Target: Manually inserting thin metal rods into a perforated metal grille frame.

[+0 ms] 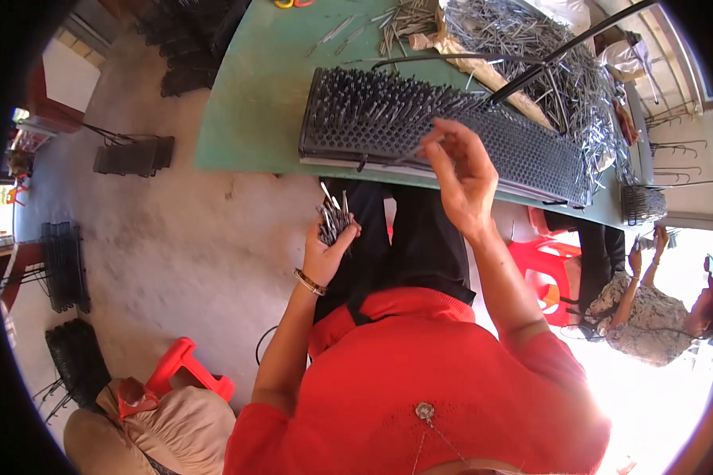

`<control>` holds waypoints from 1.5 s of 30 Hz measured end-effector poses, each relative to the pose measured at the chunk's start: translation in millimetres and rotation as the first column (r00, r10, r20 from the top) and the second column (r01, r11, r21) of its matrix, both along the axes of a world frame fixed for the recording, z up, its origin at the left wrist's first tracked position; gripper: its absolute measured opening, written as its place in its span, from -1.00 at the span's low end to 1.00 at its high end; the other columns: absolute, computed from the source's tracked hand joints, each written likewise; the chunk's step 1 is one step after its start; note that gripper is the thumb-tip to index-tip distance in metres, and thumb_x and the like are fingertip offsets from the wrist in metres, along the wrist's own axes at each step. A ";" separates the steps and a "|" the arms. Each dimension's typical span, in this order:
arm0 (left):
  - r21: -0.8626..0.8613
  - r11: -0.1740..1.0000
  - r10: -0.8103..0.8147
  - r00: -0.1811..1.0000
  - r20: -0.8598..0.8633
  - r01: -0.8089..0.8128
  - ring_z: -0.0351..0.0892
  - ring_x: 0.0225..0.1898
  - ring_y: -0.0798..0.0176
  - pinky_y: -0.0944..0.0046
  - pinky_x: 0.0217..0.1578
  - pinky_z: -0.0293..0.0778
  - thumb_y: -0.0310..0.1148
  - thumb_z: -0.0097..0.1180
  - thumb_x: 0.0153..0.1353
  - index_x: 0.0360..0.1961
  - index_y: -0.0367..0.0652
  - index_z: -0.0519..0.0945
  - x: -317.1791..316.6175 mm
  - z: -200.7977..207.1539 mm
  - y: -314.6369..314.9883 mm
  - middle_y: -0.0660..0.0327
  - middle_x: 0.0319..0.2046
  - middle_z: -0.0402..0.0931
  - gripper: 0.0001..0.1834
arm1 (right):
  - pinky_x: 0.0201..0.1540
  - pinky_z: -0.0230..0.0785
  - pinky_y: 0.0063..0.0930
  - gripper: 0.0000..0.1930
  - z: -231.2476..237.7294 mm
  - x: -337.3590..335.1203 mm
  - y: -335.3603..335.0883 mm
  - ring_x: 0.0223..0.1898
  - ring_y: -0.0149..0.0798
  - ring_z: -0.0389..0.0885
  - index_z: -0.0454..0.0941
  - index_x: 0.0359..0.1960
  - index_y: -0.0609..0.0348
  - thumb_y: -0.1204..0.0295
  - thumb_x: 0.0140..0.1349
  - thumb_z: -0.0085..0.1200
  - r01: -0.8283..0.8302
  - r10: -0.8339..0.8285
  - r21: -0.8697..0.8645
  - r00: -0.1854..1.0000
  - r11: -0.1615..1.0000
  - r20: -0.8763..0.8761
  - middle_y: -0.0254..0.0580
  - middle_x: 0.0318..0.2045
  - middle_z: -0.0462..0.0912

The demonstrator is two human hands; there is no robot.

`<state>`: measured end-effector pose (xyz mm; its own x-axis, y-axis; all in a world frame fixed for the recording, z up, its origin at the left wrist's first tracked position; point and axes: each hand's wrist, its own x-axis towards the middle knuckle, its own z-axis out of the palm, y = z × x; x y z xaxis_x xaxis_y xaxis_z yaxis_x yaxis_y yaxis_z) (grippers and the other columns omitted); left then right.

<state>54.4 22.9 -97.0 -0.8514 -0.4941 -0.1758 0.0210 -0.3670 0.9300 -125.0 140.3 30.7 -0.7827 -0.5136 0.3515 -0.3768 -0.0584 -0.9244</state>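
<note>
My left hand (327,252), a beaded bracelet at its wrist, is closed around a bundle of thin metal pieces (336,215) whose ends stick up above the fingers. It is held in front of my lap, just off the table edge. My right hand (465,176) hovers over the front edge of a long black perforated rack (523,150), thumb and forefinger pinched on what looks like a slim metal piece (404,157), partly blurred. Upright metal pieces (372,96) crowd the rack's left part, while bare holes show along its right part.
The rack lies on a green table (249,103). Behind it is a large heap of loose metal pieces (523,39), crossed by a black rod frame (523,79). At right, another person (650,317) works near a red stool (543,269). More racks (135,157) stand on the floor at left.
</note>
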 end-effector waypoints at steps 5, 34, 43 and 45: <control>0.178 0.983 -0.058 0.998 0.010 0.055 0.55 -0.35 0.32 0.32 -0.27 0.49 -0.51 0.09 0.20 -0.13 -0.29 0.47 -1.7 31.8 -2.9 0.20 -0.37 0.54 -0.79 | -0.20 0.39 -0.59 -0.71 22.5 -20.8 -39.3 -0.32 -0.48 0.53 0.49 -0.04 0.26 0.62 0.18 0.08 0.016 0.013 0.083 0.941 0.996 -0.337 -0.26 -0.32 0.61; 0.345 0.887 -0.308 0.950 -0.055 0.307 0.54 -0.36 0.30 0.30 -0.35 0.50 -0.54 0.09 0.15 0.06 -0.28 0.38 -22.8 87.3 -4.2 0.15 -0.30 0.54 -0.59 | -0.28 0.36 -0.51 -0.78 17.0 -19.4 -33.0 -0.32 -0.37 0.53 0.64 -0.28 0.33 0.39 0.17 0.20 -0.499 0.467 0.356 0.866 0.790 0.177 -0.19 -0.38 0.60; 0.448 0.830 -0.353 0.935 -0.041 0.332 0.51 -0.40 0.35 0.35 -0.40 0.49 -0.51 0.06 0.19 0.13 -0.27 0.34 -31.9 81.2 -2.4 0.15 -0.26 0.52 -0.55 | -0.35 0.38 -0.68 -0.81 34.7 -31.0 -31.0 -0.40 -0.56 0.52 0.64 -0.29 0.33 0.43 0.18 0.20 -0.305 0.199 0.217 0.892 0.927 0.405 -0.33 -0.46 0.64; 0.479 0.821 -0.333 0.942 -0.042 0.312 0.51 -0.41 0.35 0.35 -0.41 0.49 -0.49 0.06 0.20 0.13 -0.26 0.34 -34.1 78.5 -4.2 0.16 -0.27 0.52 -0.55 | -0.33 0.38 -0.69 -0.81 36.0 -38.2 -35.1 -0.40 -0.56 0.52 0.63 -0.27 0.33 0.43 0.18 0.20 -0.244 0.164 0.218 0.930 0.945 0.329 -0.32 -0.45 0.64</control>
